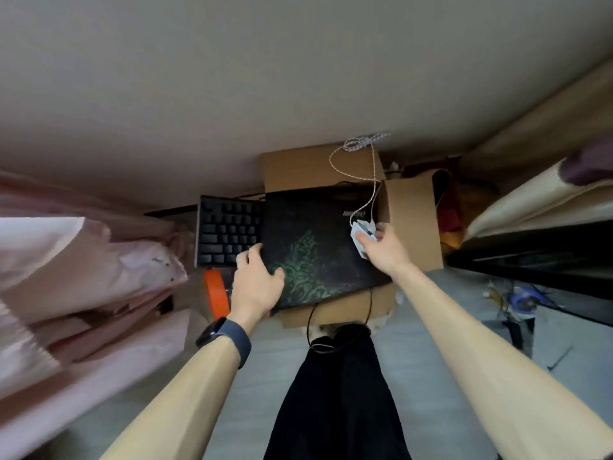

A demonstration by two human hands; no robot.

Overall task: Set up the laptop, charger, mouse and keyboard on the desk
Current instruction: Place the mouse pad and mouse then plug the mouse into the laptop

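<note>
Head view: the person's left grip (257, 282) holds the left edge of a closed dark laptop (318, 247) with a green pattern on its lid. The thumb lies on top and the fingers curl over the edge, just beside a black keyboard (229, 232). A dark watch (225, 336) sits on that wrist. The right grip (381, 249) pinches a white mouse (361, 235) at the laptop's right edge. Whether the mouse touches the lid or hangs just above it cannot be told. Its braided cable (368, 180) loops up and away from the mouse. The laptop lies across an open cardboard box (298, 167). The keyboard lies level with it at its left side, and their edges touch. A black cord (310, 322) runs out from under the laptop's near edge toward the person's black trousers (335, 393). An orange strap (215, 293) shows below the keyboard. Pink cloth (83, 260) fills the left.
</note>
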